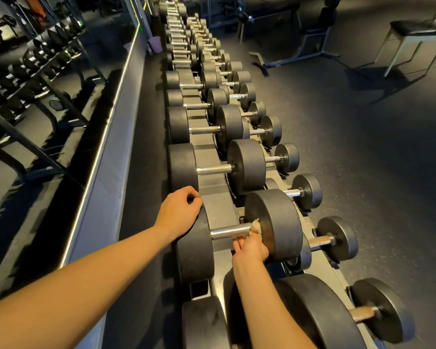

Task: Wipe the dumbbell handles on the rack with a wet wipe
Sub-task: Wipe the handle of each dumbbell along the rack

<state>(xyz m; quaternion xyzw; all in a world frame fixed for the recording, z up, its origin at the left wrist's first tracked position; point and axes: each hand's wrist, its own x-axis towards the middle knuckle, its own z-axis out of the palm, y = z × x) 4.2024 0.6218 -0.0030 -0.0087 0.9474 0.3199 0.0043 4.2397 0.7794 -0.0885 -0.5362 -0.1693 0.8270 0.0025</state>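
**Wet wipe pressed to the handle, hard against the right-hand weight**

Near end of a long rack [212, 157], two rows of black dumbbells running away up the frame. Under the bar, the right grip [251, 248], fingers curled round a wet wipe [255, 226] and closed tight on it. Wipe bunched and pale, touching the far right end of the steel handle [229, 231], jammed in at the joint of bar and right-hand weight [277, 222]. Rest of that handle bare and shining, clear of both hands. Up on top of the left-hand weight [195, 250] of the same dumbbell, the left grip [179, 212], resting there, fingers loosely curled, holding nothing. Both forearms bare, stretched in from the bottom edge.

Up the row, the next dumbbell [247, 167], lying level in its cradle, bar bare, well apart from the wipe. On the lower front row, just to the right, smaller dumbbells [337, 238], the nearest two with duller, brownish bars. Dark rubber floor [363, 159] beyond the rack on the right, with a bench [310, 44] and a padded stool [418, 30] well back on it. Along the left wall, a mirror [48, 79], throwing back another line of weights. Far up the row against that wall, a small purple bin [153, 44].
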